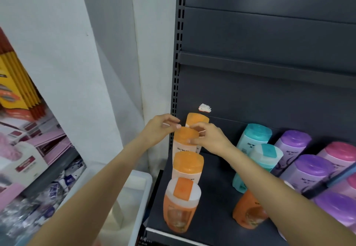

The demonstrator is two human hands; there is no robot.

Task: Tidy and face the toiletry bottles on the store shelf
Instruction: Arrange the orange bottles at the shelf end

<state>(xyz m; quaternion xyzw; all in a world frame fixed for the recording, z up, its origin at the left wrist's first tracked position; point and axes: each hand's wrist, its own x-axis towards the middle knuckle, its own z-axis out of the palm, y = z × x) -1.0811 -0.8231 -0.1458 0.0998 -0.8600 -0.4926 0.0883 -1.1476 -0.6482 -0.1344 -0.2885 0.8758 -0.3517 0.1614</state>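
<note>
Fingers of both hands, left (160, 128) and right (209, 139), pinch the orange cap (186, 137) of the second-from-back bottle in the shelf's (215, 197) left row. We'd twist it gently, label forward, without knocking its neighbours.

Dark grey shelf (215, 203), flat metal deck against a slotted back panel. Down its left edge runs a file of orange-capped bottles: one at the back (197, 120), a second (185, 141) in front of it, a third (187, 166), and at the front lip an orange bottle with a white cap (181, 205). Another orange bottle (248, 215) stands further right, partly hidden. Teal bottles (254, 136) stand mid-shelf, purple ones (308, 170) beside them, pink (341, 153) at the far right.
</note>
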